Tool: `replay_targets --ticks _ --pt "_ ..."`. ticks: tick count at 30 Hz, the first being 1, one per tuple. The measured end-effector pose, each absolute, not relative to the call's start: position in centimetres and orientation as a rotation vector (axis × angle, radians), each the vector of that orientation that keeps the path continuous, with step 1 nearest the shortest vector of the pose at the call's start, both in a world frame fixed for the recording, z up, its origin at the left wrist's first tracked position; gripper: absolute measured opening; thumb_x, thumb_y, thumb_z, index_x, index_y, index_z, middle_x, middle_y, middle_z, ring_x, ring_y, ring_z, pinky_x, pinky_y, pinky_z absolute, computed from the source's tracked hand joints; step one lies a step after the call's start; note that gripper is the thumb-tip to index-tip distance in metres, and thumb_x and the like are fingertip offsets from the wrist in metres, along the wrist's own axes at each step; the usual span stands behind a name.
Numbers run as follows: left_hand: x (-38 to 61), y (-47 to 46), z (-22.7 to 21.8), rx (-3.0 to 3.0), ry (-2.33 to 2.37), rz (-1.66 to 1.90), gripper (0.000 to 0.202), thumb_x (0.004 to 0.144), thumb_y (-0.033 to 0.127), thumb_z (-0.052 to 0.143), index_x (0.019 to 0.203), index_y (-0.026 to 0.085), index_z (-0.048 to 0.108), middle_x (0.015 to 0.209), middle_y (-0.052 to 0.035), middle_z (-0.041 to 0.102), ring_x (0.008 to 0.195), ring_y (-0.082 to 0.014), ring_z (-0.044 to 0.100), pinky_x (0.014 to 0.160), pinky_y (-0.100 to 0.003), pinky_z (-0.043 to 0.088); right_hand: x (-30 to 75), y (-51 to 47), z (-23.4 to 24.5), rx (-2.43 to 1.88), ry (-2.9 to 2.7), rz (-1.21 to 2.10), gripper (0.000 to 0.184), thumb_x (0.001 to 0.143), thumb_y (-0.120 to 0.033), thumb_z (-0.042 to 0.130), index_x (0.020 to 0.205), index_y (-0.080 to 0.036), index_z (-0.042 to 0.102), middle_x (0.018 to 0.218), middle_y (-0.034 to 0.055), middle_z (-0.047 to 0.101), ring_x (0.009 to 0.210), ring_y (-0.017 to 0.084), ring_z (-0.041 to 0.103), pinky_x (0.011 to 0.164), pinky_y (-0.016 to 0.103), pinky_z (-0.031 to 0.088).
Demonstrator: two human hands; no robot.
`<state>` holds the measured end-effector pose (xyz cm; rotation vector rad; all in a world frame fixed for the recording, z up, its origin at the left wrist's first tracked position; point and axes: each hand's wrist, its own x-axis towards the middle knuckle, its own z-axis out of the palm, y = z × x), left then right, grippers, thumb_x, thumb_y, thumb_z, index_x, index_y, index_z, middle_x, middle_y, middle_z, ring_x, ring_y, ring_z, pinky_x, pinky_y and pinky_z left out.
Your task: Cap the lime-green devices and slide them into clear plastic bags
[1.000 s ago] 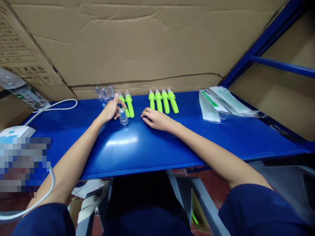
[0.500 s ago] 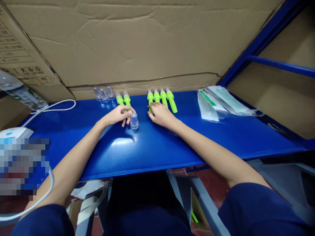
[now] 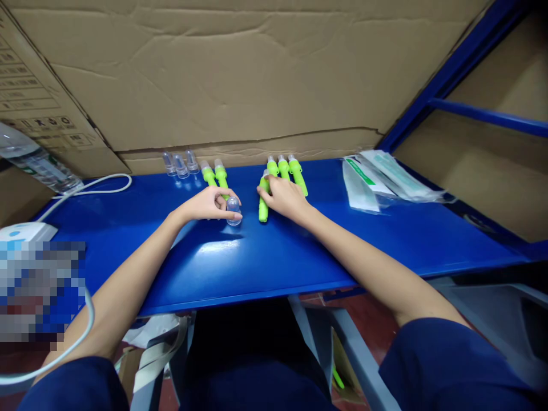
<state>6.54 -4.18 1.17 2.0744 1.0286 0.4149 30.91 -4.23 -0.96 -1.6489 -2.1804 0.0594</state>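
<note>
The short navy-blue fabric left sleeve (image 3: 79, 387) has a wide opening; the short navy-blue fabric right sleeve (image 3: 445, 368) matches. Near-black clothing (image 3: 254, 348) shows between them.

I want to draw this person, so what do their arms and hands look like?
The left sleeve and right sleeve are plain dark blue, leaving the forearms bare. The left hand and right hand wear no gloves. No watch or bracelet shows on either wrist, and no markings show on the sleeves.

The head view looks forward and down from close above the blue table (image 3: 274, 257), facing cardboard (image 3: 240, 74).
</note>
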Motion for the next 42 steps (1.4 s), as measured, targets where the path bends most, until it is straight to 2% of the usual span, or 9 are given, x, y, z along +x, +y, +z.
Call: replay_targets --ticks 4,11,16,21,23,26,33,39,42 --pt "6.5 -4.3 1.4 2.045 1.057 0.399 0.051 0.071 0.055 0.082 0.101 0.015 0.074 0.057 -0.0005 0.064 0.044 -0.0106 0.052 0.039 -0.020 0.037 30.5 -5.0 -0.8 -1.610 -2.303 0.035 0.044 0.098 -0.039 0.053 0.127 -0.007 0.053 0.118 0.0278 0.067 0.107 0.043 0.068 0.087 0.053 0.055" --pt "5.8 -3.9 1.4 1.933 0.987 0.765 0.048 0.080 0.056 0.076 0.098 0.012 0.076 0.060 -0.0001 0.062 0.046 -0.0072 0.050 0.046 -0.020 0.040 30.4 -5.1 -0.6 -1.728 -2.124 0.037 0.048 0.094 -0.048 0.059 0.122 -0.009 0.054 0.093 0.0233 0.070 0.092 0.042 0.072 0.081 0.053 0.055" --pt "5.1 -2.6 0.7 1.794 0.975 1.111 0.053 0.079 0.062 0.075 0.099 0.013 0.074 0.069 -0.0027 0.066 0.051 -0.0079 0.053 0.045 -0.019 0.036 30.2 -5.6 -0.2 -1.811 -2.230 0.117 0.059 0.096 -0.050 0.055 0.135 -0.006 0.050 0.106 0.0243 0.070 0.101 0.042 0.071 0.083 0.052 0.055" --pt "4.7 -1.1 -0.3 1.645 0.952 1.417 0.057 0.075 0.064 0.077 0.105 0.016 0.071 0.106 -0.0106 0.074 0.086 -0.0168 0.068 0.058 -0.020 0.047 30.0 -5.8 -0.1 -1.651 -2.366 0.104 0.042 0.097 -0.035 0.053 0.130 -0.009 0.057 0.117 0.0207 0.070 0.109 0.037 0.068 0.089 0.044 0.053" --pt "4.5 -0.4 -0.7 1.540 0.966 1.479 0.057 0.075 0.063 0.079 0.107 0.017 0.069 0.108 -0.0100 0.074 0.091 -0.0175 0.069 0.065 -0.021 0.050 29.9 -5.6 -0.4 -1.539 -2.384 0.141 0.041 0.097 -0.032 0.053 0.131 -0.009 0.057 0.121 0.0189 0.069 0.110 0.034 0.068 0.089 0.041 0.053" --pt "4.3 0.5 -1.1 1.369 1.015 1.538 0.057 0.075 0.057 0.081 0.113 0.019 0.062 0.100 -0.0061 0.074 0.081 -0.0146 0.070 0.065 -0.022 0.053 30.0 -5.5 -0.8 -1.289 -2.381 0.167 0.046 0.097 -0.034 0.053 0.138 -0.012 0.054 0.129 0.0155 0.067 0.112 0.030 0.067 0.090 0.039 0.053" --pt "4.7 -0.8 -0.6 1.414 0.924 1.345 0.050 0.075 0.049 0.085 0.107 0.020 0.061 0.087 -0.0015 0.073 0.071 -0.0105 0.069 0.064 -0.019 0.055 29.5 -6.2 -1.1 -0.949 -2.399 0.095 0.048 0.099 -0.030 0.052 0.144 -0.012 0.050 0.143 0.0171 0.060 0.127 0.031 0.060 0.101 0.043 0.052" --pt "5.3 -2.4 -0.2 1.661 0.902 1.056 0.056 0.063 0.047 0.091 0.094 0.017 0.056 0.078 -0.0011 0.071 0.064 -0.0127 0.068 0.061 -0.022 0.055 29.3 -5.6 -1.8 -0.943 -2.242 0.163 0.065 0.098 -0.030 0.055 0.154 -0.010 0.030 0.125 0.0187 0.067 0.112 0.030 0.066 0.098 0.046 0.050" --pt "5.1 -2.6 0.2 1.757 0.956 1.014 0.053 0.063 0.047 0.089 0.087 0.017 0.053 0.082 -0.0033 0.072 0.069 -0.0152 0.070 0.065 -0.025 0.056 29.4 -5.5 -1.7 -0.936 -2.188 0.158 0.064 0.098 -0.029 0.054 0.154 -0.013 0.029 0.122 0.0174 0.068 0.109 0.028 0.066 0.101 0.046 0.047"
